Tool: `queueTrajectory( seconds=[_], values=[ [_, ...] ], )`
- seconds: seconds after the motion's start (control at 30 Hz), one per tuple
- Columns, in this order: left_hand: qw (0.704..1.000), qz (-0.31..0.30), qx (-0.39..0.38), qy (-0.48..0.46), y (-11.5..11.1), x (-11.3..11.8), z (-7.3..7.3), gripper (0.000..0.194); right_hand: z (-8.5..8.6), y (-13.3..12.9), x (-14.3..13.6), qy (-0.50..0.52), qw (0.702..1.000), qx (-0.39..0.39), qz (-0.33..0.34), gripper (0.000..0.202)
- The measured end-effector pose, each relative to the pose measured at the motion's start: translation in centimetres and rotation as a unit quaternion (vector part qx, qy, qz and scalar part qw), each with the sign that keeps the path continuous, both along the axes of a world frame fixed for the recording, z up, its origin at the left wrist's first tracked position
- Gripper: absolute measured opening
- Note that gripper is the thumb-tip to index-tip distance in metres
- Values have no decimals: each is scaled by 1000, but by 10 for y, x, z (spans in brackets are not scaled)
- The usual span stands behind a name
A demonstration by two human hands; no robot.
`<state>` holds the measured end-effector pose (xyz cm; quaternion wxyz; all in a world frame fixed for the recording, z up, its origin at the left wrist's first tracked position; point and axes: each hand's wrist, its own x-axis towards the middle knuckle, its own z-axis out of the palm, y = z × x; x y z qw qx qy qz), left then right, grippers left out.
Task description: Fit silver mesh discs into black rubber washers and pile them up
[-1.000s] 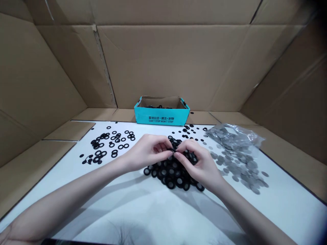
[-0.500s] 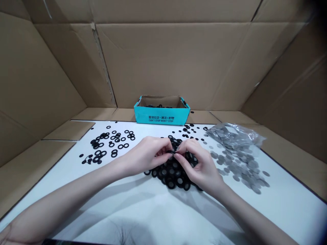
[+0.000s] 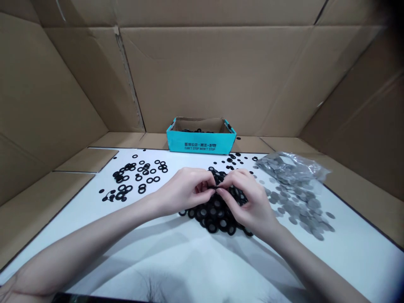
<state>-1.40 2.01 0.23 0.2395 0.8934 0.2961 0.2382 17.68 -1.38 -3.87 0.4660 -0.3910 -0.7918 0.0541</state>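
Over a heap of black rings with grey discs in them (image 3: 217, 216), both hands meet at their fingertips. My left hand (image 3: 189, 190) is closed in a pinch on one side of a small black ring (image 3: 216, 187). From the other side my right hand (image 3: 248, 193) pinches the same ring between thumb and forefinger. Fingers cover most of that ring, so I cannot tell whether a disc sits in it. Part of the heap is hidden behind the hands.
Loose black rings (image 3: 153, 171) lie scattered on the left. On the right, grey discs (image 3: 299, 206) spread out from a clear plastic bag (image 3: 292, 166). A turquoise box (image 3: 201, 143) holding black pieces stands at the back. Cardboard walls (image 3: 214, 75) surround the white table (image 3: 151, 261).
Both hands stay over the heap, pinching the ring. Its visible part now looks smaller and more edge-on between the fingertips. The whole view has shifted very slightly.
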Motion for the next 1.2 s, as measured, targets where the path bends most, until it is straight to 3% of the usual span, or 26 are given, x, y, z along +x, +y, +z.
queueTrajectory(
  seconds=[0.17, 0.27, 0.33, 0.43, 0.6, 0.77, 0.9, 1.07, 1.2],
  values=[
    [1000, -2, 4, 14, -1, -1, 5, 11, -1, -2, -2, -11, 1000, 29, -3, 14],
    [1000, 0, 14, -16, -2, -1, 5, 8, 0, -1, -1, 31, 999, 7, -11, 15],
    [999, -6, 17, -30, -1, -2, 4, 5, 0, 0, 0, 72, 996, -44, -11, 14],
    [998, -17, 44, -45, -1, -2, 2, 16, -1, 2, 3, 130, 980, -149, 7, 15],
    [991, -40, 112, -65, -3, -3, 2, 16, 2, 3, 3, 198, 933, -278, 116, 32],
    [989, -49, 130, -48, -4, -5, 5, 17, 7, 3, 3, 248, 883, -352, 188, 32],
    [986, -57, 156, -23, -4, -6, 4, 19, 4, 3, 4, 242, 870, -374, 211, 25],
    [980, -65, 185, -23, -4, -5, 2, 25, 0, 3, 4, 233, 872, -374, 214, 19],
    [977, -43, 208, -7, -5, -3, 1, 18, 3, 1, 2, 216, 879, -363, 220, 19]
  ],
)
